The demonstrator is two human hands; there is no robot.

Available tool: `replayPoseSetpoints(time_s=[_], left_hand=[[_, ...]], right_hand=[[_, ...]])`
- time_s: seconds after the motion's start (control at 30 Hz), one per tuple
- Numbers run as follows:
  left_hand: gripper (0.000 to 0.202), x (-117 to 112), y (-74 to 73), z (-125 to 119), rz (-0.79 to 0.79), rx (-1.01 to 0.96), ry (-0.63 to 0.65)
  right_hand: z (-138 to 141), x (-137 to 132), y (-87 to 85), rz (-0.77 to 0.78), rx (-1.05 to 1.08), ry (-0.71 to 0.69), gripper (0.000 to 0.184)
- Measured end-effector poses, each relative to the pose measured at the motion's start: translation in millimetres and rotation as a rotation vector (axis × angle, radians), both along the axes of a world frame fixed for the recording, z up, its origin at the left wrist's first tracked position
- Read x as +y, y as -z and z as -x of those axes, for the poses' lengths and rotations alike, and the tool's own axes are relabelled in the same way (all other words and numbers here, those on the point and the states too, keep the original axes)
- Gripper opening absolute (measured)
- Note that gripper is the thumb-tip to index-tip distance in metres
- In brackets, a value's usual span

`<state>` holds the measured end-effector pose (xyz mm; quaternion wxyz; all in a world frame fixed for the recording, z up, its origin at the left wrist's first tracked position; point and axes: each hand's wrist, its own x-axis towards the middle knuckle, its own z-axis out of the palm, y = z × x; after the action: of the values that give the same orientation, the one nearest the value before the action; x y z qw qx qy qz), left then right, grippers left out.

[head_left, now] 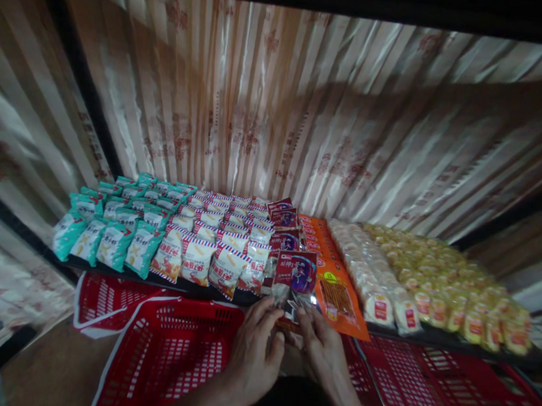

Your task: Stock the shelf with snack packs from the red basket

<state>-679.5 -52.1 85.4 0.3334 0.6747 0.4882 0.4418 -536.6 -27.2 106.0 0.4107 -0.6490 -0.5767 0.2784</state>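
My left hand [256, 346] and my right hand [323, 348] meet at the shelf's front edge, on the lower part of a dark red and purple snack packet [296, 272]. My fingers close on its bottom corners from either side, and the thumbs are partly hidden. Behind it, more dark red packets [285, 218] run back in a row. White snack bags with striped tops [229, 259] stand close on the left. Touching on the right is a line of flat orange packets [337, 289], laid overlapping.
Teal snack bags [143, 243] fill the shelf's left end. White wrapped buns [378, 305] and yellow wrapped cakes [475, 322] line the right. Below the shelf are red plastic baskets, one [170, 351] at left and another [444, 385] at right. A pleated printed curtain [241, 100] hangs behind.
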Motion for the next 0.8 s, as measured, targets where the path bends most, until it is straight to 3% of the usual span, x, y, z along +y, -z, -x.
replayPoseSetpoints(time_s=[0.13,0.4,0.8], left_hand=[[0.042,7,7.2,-6,0.000,0.012,0.011],[0.044,22,20.6,-14,-0.053,0.023,-0.035],[0.047,50,19.6,-26,-0.070,0.118,-0.064]], right_hand=[[-3,12,-6.8,0.074,0.062,-0.018,0.041],[-16,35,-4.0,0.026,-0.181,-0.040,0.035],[-4,67,-14.2,0.049,-0.492,-0.079,0.037]])
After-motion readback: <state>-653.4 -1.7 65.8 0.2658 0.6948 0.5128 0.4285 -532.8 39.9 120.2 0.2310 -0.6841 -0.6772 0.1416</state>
